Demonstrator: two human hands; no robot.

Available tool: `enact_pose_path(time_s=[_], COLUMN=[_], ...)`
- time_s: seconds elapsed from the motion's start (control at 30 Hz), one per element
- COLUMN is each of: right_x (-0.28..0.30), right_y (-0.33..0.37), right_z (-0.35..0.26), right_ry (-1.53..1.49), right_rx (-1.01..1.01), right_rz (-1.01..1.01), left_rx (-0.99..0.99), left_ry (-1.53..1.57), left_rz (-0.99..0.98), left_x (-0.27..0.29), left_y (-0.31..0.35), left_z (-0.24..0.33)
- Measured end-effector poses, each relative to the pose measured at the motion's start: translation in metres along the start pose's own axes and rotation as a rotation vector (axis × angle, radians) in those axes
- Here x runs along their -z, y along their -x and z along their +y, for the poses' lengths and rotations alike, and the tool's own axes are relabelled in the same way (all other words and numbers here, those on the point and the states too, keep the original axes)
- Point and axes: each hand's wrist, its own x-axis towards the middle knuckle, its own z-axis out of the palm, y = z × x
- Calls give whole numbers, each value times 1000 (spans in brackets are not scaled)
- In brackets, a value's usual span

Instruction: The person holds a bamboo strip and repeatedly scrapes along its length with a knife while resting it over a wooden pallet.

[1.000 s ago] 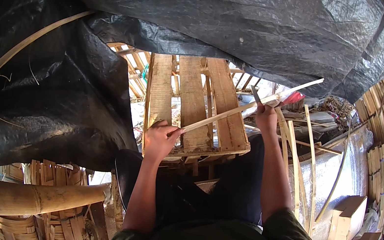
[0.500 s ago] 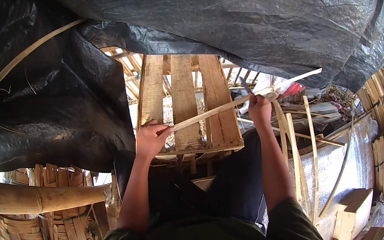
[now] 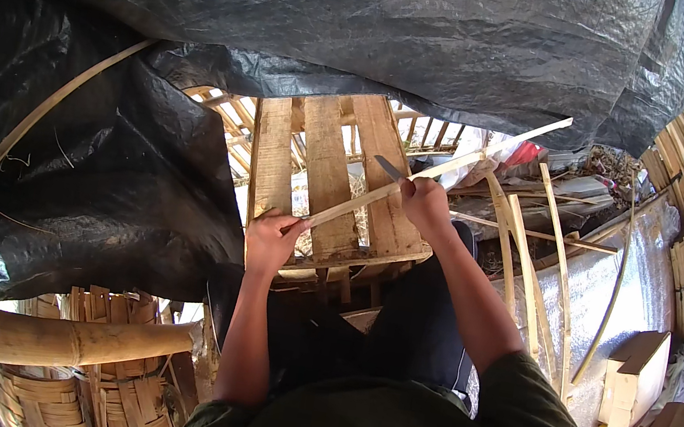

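A long, pale bamboo strip point(image 3: 479, 156) slants from lower left to upper right across a slatted wooden bench point(image 3: 329, 172). Its lower end is pinched in my left hand point(image 3: 271, 240), at the bench's near left corner. My right hand point(image 3: 425, 206) is closed round a knife, with the handle hidden in the fist. The knife's grey blade point(image 3: 388, 167) points up and left, beside the strip around its middle. Whether the edge touches the strip, I cannot tell.
Black plastic sheeting point(image 3: 371, 19) hangs ahead and at left. Several bamboo strips point(image 3: 556, 263) lean at my right, by silvery sheeting point(image 3: 591, 291) and cardboard boxes point(image 3: 635, 381). A thick bamboo pole point(image 3: 75, 342) and woven baskets point(image 3: 124, 402) stand at lower left.
My right hand has slid down and left along the strip with the knife, closer to my left hand. My left hand keeps its hold on the strip's end.
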Motion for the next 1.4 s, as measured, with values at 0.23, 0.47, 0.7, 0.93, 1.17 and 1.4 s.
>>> enact_pose_path(time_s=[0.23, 0.47, 0.7, 0.93, 1.17, 1.4], right_x=[-4, -9, -15, -15, -29, -36], right_y=[22, 27, 32, 30, 30, 33], right_z=[-13, -12, -27, -33, -37, -50], right_ry=[52, -28, 45, 23, 149, 112], right_rx=[-13, -80, -143, -237, -199, -176], right_rz=[120, 227, 373, 335, 305, 350], left_rx=[23, 50, 111, 145, 59, 160], left_ry=[-35, 19, 7, 62, 22, 17], left_rz=[-40, -52, -69, -122, -35, -97], left_x=[2, 1, 4, 5, 5, 9], left_y=[-4, -4, -2, -2, 0, -2], left_z=[-5, -9, -9, -10, -12, -11])
